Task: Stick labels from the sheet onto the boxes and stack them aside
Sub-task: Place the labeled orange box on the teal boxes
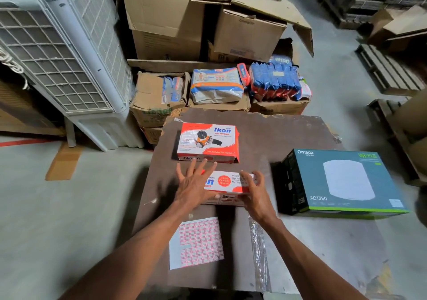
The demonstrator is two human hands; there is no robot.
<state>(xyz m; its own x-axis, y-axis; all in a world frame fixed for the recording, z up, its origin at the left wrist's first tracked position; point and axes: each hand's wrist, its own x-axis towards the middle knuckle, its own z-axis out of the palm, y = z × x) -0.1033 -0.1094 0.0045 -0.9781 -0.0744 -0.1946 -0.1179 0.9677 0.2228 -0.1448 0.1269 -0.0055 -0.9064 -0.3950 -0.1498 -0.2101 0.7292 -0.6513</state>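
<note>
Centrally on tabletop [288, 133]: near Ikon box [227, 187], right hand [255, 194] curled round its right end, left hand [193, 184] flat-fingered on top; label sheet [196, 242] toward near edge.

Both hands, left hand [193, 187] and right hand [253, 192], on red-and-white box [231, 182].

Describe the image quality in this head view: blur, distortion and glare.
Head view: the left hand is smeared by motion blur, its fingertips ghosted; wide-angle distortion bows the cooler at the left edge; glare glints off the plastic strip near the label sheet; the teal box reads sharp.
</note>
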